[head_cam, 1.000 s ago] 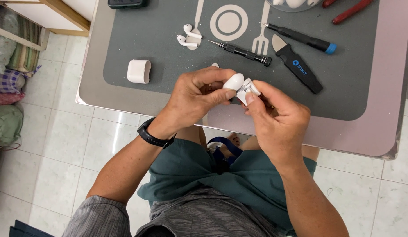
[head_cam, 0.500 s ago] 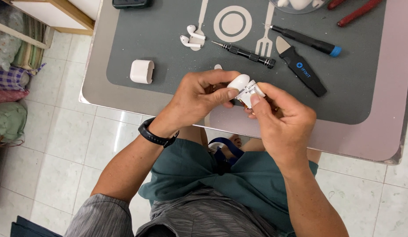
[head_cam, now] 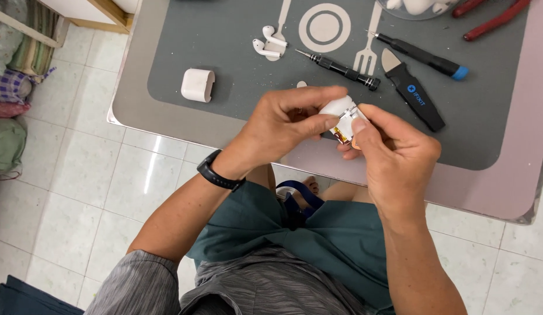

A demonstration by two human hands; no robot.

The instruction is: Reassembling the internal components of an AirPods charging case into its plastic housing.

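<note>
Hands meet at mid-frame over the grey bench (head_cam: 225, 125) edge: the left hand (head_cam: 283, 122) pinches a small rounded white plastic case piece (head_cam: 337, 107), and the right hand (head_cam: 394, 151) closes its thumb on the piece's open end, where gold-coloured inner parts (head_cam: 343, 132) show. Fingers hide most of it; the inner detail is unclear.

you hold a small white earbud case part (head_cam: 340, 108) between both hands, your left hand (head_cam: 283, 125) pinching it from above, your right hand (head_cam: 397, 154) gripping its lower end, over the grey mat (head_cam: 225, 46). on the mat lie a white shell (head_cam: 198, 85), two earbuds (head_cam: 268, 42), a black screwdriver (head_cam: 340, 69) and a pry tool (head_cam: 411, 89).
</note>
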